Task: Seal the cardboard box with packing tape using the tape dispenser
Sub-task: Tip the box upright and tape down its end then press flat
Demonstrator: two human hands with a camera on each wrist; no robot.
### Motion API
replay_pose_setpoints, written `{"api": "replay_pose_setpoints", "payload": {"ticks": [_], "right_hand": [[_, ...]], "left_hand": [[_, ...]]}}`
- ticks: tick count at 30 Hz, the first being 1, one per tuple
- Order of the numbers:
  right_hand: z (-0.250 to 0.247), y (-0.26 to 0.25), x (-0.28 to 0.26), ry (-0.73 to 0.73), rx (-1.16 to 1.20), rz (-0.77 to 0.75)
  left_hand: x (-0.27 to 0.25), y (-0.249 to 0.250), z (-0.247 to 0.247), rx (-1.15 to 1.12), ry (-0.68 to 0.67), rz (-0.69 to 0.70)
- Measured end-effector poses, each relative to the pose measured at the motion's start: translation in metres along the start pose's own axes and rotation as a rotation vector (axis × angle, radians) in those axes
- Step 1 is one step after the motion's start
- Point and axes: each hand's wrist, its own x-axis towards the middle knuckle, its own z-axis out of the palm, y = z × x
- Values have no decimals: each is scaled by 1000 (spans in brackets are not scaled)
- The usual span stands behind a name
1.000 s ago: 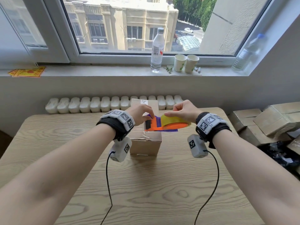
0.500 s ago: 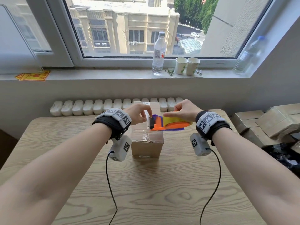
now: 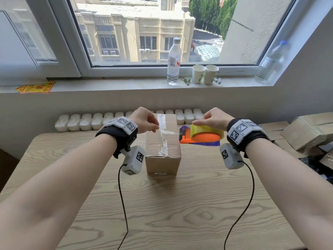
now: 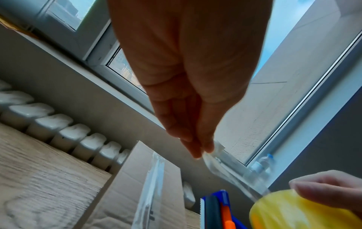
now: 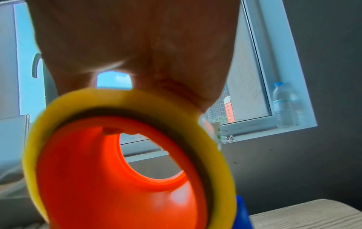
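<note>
1. While both bare forearms reach forward over the wooden counter (image 3: 162, 213), each wrist wears a black strap with a white block of black-and-white square code markers; no letters on them can be read.
2. Standing on the counter between the hands is the cardboard box (image 3: 163, 147), flaps closed, with clear tape already wrinkled along its top seam. What is inside is hidden.
3. Above the box's left edge, the left hand (image 3: 144, 121) pinches the free end of the clear packing tape (image 4: 225, 164) between thumb and fingers (image 4: 192, 148). The left wrist view shows the strip running from that pinch to the yellow roll; in the head view the strip is only faintly visible.
4. Just right of the box and raised off the counter, the right hand (image 3: 214, 120) curls its fingers over the top of the tape dispenser (image 3: 201, 138), which has an orange body, a blue frame and a yellow roll. The left wrist view alone shows its toothed cutting edge; the right wrist view looks through the orange hub.
5. Beyond the counter runs a row of white radiator (image 3: 100, 120) sections, and stacked brown boxes (image 3: 306, 130) sit at the right.
6. Farthest off, the windowsill holds a clear bottle (image 3: 173, 62) with an unreadable red-and-white label, two paper cups (image 3: 204, 73) with green marks, a second bottle (image 3: 272, 62), and yellow-and-red printed sheets (image 3: 36, 87), their writing too small to read.
</note>
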Motion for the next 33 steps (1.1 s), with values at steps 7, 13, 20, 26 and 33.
{"api": "replay_pose_setpoints", "payload": {"ticks": [7, 13, 20, 26, 33], "right_hand": [[-9, 11, -7, 69, -111, 84], [3, 33, -13, 0, -8, 143], [47, 58, -14, -54, -181, 244], [73, 59, -2, -106, -215, 224], [85, 62, 8, -135, -228, 204]], "left_hand": [[1, 0, 0, -21, 30, -4], [-10, -14, 9, 88, -36, -64], [-27, -55, 34, 64, -138, -181], [-31, -80, 41, 16, -125, -295], [-31, -89, 51, -29, -108, -365]]}}
